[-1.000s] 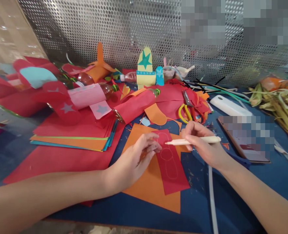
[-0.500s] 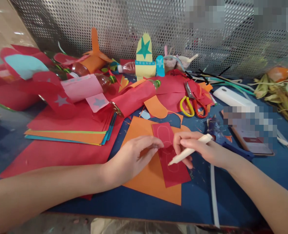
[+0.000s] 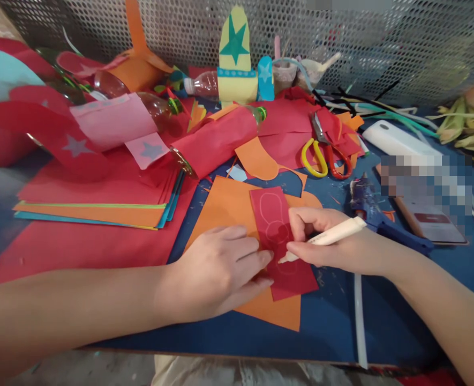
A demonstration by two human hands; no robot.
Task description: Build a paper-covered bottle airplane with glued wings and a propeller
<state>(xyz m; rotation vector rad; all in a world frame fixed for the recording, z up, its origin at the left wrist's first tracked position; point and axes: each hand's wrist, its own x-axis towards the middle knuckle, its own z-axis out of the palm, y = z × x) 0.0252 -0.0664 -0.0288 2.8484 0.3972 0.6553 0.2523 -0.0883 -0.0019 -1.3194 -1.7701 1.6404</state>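
My right hand [image 3: 325, 252] grips a white marker pen [image 3: 339, 230], its tip at the lower part of a red paper strip [image 3: 299, 284]. Pale rounded outlines, two longer loops with a smaller circle between them, are drawn on the strip. My left hand [image 3: 220, 271] lies flat with its fingers stretched out, the fingertips resting on the strip's left edge. Beneath the strip is an orange paper sheet [image 3: 220, 206], partly hidden under my left hand. Whether the pen tip touches the strip, I cannot tell.
A stack of coloured paper [image 3: 88, 190] lies left. Behind are a red-wrapped bottle [image 3: 220, 139] and a yellow paper rocket [image 3: 237, 83]. Scissors [image 3: 325, 153], a blue glue gun [image 3: 381, 220], a phone [image 3: 429, 214] and a white strip [image 3: 359, 321] lie right. Perforated metal [image 3: 180, 37] stands behind.
My left hand has turned over flat and spread its fingers onto the red strip. My right hand, still holding the marker pen, has shifted its grip slightly. The view has tilted down.
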